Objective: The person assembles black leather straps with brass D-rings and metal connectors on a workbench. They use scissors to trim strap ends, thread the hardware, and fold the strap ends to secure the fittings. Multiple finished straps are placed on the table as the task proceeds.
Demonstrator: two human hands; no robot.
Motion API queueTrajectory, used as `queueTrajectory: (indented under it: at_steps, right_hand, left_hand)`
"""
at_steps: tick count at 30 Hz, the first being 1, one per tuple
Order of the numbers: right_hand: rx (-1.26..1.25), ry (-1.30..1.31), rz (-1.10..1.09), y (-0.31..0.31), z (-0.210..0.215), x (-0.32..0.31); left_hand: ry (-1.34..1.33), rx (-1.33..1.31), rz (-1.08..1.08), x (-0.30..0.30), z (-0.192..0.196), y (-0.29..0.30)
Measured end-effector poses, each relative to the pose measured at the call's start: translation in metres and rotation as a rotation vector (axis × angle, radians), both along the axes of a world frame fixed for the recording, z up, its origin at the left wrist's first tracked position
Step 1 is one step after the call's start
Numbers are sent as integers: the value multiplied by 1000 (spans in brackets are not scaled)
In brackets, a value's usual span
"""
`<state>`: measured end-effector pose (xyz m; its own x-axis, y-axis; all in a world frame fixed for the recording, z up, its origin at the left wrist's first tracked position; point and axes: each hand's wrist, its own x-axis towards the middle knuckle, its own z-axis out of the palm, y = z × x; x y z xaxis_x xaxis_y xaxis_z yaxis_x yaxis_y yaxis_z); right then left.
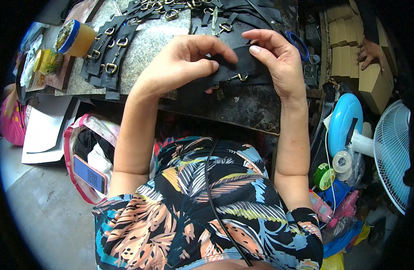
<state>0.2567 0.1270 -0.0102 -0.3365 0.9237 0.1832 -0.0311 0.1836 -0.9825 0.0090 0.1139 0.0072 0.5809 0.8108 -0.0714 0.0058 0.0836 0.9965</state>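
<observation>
Between my two hands, above the bench's front edge, is a dark black leather-like piece (241, 64) with a small brass-coloured metal fitting on its lower edge. My left hand (182, 60) is curled at its left side, index finger and thumb a little apart over it. One fingertip shows below the piece. The left index tip is slightly blurred. At the upper right corner my right hand (281, 58) grips it with bent fingers, thumb laid against the black surface. Part of the piece is lost against the dark bench behind.
Black straps with brass-coloured hooks (111, 54) lie on the stone slab (148, 54) at left, near a blue-lidded jar (76, 38). Blue-handled scissors (298, 45) are by my right hand. Rightward are cardboard boxes (346, 40), another person's hand (371, 54) and a fan (393, 153).
</observation>
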Motion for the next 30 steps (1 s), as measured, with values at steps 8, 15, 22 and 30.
queueTrajectory:
  at_steps: [8,15,22,30]
  right_hand:
    - [351,-481,-507,7,-18,9]
    - [235,-446,-480,-6,-18,10]
    - [229,-306,-458,-1,-24,13]
    - [206,-63,-503,1,-27,19]
  left_hand:
    - [600,639,447,3,-24,6]
    - [621,739,572,13,-28,-3]
    - [599,741,577,13,-25,0]
    - [613,736,502,10,-26,2]
